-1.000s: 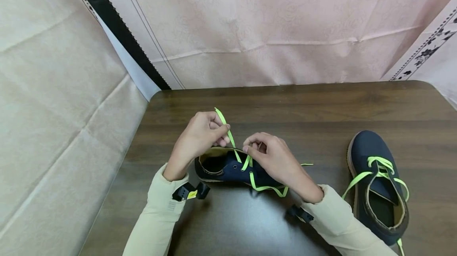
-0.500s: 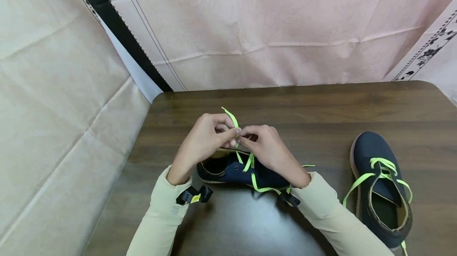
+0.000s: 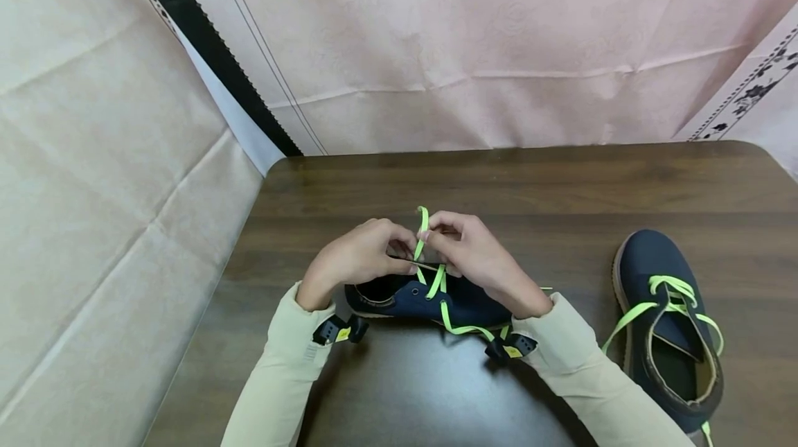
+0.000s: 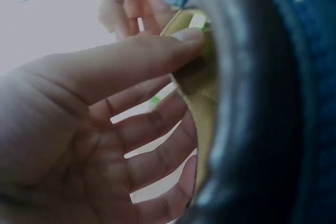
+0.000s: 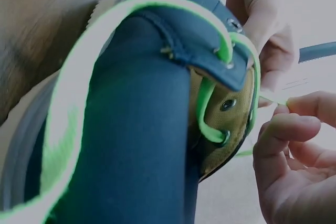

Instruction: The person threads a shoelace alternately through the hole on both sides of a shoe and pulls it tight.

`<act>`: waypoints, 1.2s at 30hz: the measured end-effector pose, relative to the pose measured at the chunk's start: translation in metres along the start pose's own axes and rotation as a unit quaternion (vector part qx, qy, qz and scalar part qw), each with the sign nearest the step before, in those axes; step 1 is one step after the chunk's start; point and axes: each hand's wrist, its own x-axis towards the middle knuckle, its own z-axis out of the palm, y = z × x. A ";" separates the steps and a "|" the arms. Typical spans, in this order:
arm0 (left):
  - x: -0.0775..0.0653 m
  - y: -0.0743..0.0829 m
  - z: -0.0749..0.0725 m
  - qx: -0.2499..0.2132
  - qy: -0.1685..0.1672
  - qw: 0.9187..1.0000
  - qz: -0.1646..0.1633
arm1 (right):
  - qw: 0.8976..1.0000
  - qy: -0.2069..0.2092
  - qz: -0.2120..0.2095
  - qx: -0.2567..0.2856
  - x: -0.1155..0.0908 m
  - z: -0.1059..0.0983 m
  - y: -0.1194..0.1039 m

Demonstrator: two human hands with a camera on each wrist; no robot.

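A navy shoe (image 3: 399, 300) lies at the table's middle, its opening toward the left, with a neon green shoelace (image 3: 422, 225) partly threaded through its eyelets. My left hand (image 3: 358, 253) is at the shoe's far side. In the left wrist view, its thumb (image 4: 157, 56) lies against the tan lining (image 4: 202, 98) of the far eyelet flap, with the fingers behind the flap. My right hand (image 3: 476, 256) pinches the lace just above that flap. The right wrist view shows the pinched lace stretched thin between the flap and the fingertips (image 5: 304, 103).
A second navy shoe (image 3: 651, 260), laced in green, stands at the right of the brown wooden table (image 3: 530, 183). A loose lace length (image 3: 464, 330) hangs at the first shoe's near side. Pale patterned cloth (image 3: 467, 38) hangs behind the table.
My left hand has let go of the raised lace and moved down to the far flap. My right hand has come up and left and taken the lace.
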 end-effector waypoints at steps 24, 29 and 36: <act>0.004 0.027 0.016 0.064 0.075 0.992 -0.074 | 0.977 0.081 -0.116 -0.158 -0.021 0.003 -0.025; 0.001 0.023 0.010 0.011 0.067 0.997 -0.021 | 0.975 0.079 -0.118 -0.173 -0.022 0.002 -0.026; -0.006 0.018 0.002 -0.035 0.074 0.996 0.029 | 0.964 0.082 -0.143 -0.209 -0.025 0.003 -0.030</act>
